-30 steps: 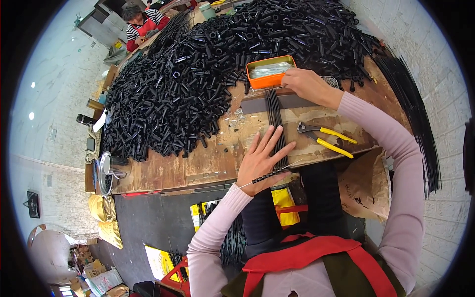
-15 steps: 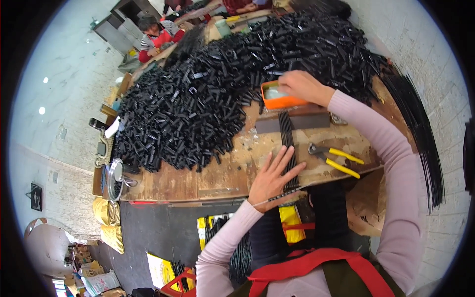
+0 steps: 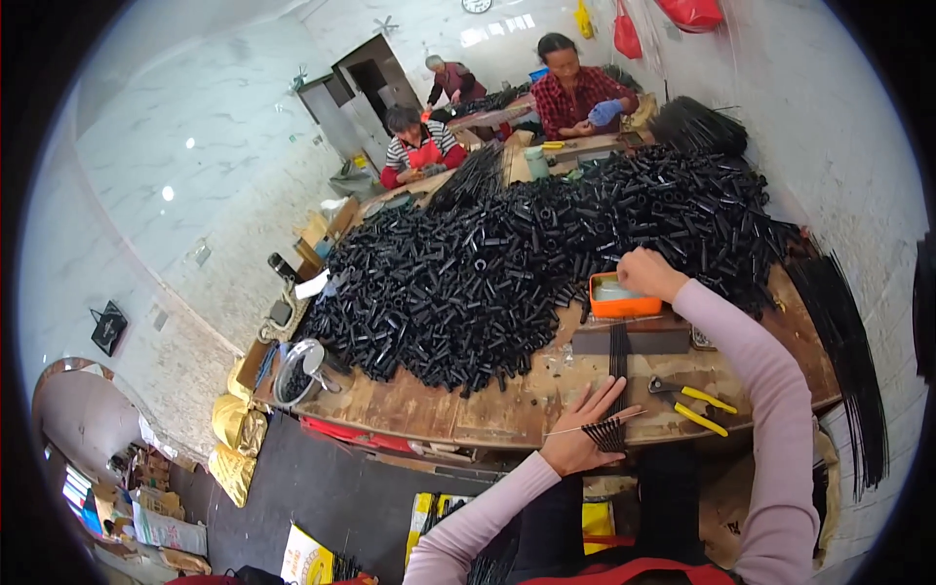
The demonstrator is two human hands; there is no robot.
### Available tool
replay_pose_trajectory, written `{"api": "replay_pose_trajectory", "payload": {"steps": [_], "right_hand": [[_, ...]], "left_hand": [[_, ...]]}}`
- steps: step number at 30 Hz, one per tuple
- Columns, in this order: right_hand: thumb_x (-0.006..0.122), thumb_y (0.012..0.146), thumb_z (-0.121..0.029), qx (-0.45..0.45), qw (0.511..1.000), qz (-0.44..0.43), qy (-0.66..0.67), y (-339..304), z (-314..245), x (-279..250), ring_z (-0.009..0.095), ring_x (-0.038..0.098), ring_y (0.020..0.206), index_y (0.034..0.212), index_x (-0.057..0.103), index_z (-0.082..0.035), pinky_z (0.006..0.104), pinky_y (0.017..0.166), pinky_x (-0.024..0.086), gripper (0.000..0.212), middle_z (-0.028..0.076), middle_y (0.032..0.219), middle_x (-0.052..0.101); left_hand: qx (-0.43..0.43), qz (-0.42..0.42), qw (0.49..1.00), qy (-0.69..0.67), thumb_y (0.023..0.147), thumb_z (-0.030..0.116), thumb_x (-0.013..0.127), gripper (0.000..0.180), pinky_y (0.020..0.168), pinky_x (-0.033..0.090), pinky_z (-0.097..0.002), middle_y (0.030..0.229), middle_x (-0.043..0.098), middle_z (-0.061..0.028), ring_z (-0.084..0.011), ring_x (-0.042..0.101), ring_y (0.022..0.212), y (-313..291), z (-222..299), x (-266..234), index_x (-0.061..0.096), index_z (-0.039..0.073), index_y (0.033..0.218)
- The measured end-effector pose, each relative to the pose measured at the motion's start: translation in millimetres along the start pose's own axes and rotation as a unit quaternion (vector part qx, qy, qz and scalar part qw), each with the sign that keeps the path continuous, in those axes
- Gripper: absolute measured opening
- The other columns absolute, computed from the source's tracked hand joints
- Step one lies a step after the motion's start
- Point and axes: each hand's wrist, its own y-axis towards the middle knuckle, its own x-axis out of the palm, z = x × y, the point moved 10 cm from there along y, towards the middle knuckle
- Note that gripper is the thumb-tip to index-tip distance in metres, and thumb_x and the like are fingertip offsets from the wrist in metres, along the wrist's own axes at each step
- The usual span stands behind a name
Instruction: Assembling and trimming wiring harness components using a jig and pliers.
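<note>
On the worktable, my left hand (image 3: 577, 447) lies with fingers stretched out over a row of thin black rods (image 3: 618, 353). The rods' near ends fan out beside the palm, and a thin pale strip (image 3: 624, 413) crosses them. My right hand (image 3: 651, 274) is at the right side of an orange tub (image 3: 625, 309) with whitish contents; its fingers are bent together, and what they pinch, if anything, is hidden. Under the rods' far part lies a flat dark grey bar (image 3: 658, 342). Yellow-handled pincers (image 3: 694, 405) rest right of my left hand.
A large heap of short black tubular pieces (image 3: 458, 292) covers the table's far side. Long black rods (image 3: 843, 361) hang over the right edge. A metal-rimmed container (image 3: 297, 373) stands at the left. Several people work beyond the heap, including one in a checked shirt (image 3: 570, 97).
The view has tilted up, showing more of the room and the people beyond. My left hand stays on the rods, now by their fanned near ends; my right hand remains at the orange tub.
</note>
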Motion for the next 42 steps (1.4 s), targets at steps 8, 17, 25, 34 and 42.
{"api": "replay_pose_trajectory", "payload": {"steps": [8, 17, 25, 34, 42], "right_hand": [[0.056, 0.081, -0.007, -0.151, 0.986, 0.064, -0.017, -64, -62, -25, 0.038, 0.063, 0.078, 0.085, 0.064, -0.004, 0.0464, 0.067, 0.051, 0.009, 0.015, 0.081, 0.061], [0.057, 0.083, -0.003, -0.150, 0.988, 0.024, 0.044, -105, -46, -3, 0.035, 0.062, 0.077, 0.105, 0.070, -0.007, 0.0439, 0.067, 0.051, 0.026, 0.015, 0.083, 0.059], [0.058, 0.083, -0.004, -0.158, 0.987, 0.007, 0.015, -107, -45, -2, 0.032, 0.061, 0.075, 0.109, 0.068, -0.007, 0.0435, 0.065, 0.050, 0.028, 0.013, 0.083, 0.055], [0.059, 0.078, -0.004, -0.155, 0.988, 0.004, -0.006, -102, -49, -2, 0.033, 0.065, 0.077, 0.102, 0.070, -0.006, 0.0430, 0.066, 0.053, 0.026, 0.014, 0.084, 0.059], [0.058, 0.080, -0.002, -0.161, 0.987, 0.011, -0.011, -104, -49, -3, 0.033, 0.065, 0.080, 0.102, 0.070, -0.005, 0.0427, 0.068, 0.054, 0.026, 0.014, 0.085, 0.061]], "left_hand": [[0.004, 0.052, 0.998, 0.044, 0.070, 0.002, 0.057, 0.068, 0.116, 0.026, -0.0494, 0.152, 0.037, -0.0172, -0.0344, 0.035, 0.142, -15, -8, -20, 0.056, 0.020, 0.135], [-0.017, 0.028, 0.998, 0.060, 0.072, 0.004, 0.057, 0.068, 0.115, 0.028, -0.0462, 0.152, 0.039, -0.0136, -0.0309, 0.037, 0.141, -9, -2, -2, 0.057, 0.026, 0.136], [-0.020, 0.017, 0.997, 0.076, 0.073, 0.004, 0.057, 0.069, 0.115, 0.027, -0.0463, 0.153, 0.038, -0.0135, -0.0309, 0.036, 0.142, -9, -2, 0, 0.055, 0.027, 0.138], [-0.023, 0.012, 0.997, 0.073, 0.075, 0.004, 0.056, 0.066, 0.116, 0.027, -0.0468, 0.153, 0.037, -0.0137, -0.0309, 0.035, 0.142, -7, -4, 1, 0.056, 0.027, 0.138], [-0.020, 0.014, 0.997, 0.075, 0.075, 0.004, 0.056, 0.066, 0.115, 0.027, -0.0470, 0.153, 0.037, -0.0139, -0.0311, 0.035, 0.142, -8, -4, 2, 0.056, 0.027, 0.138]]}}
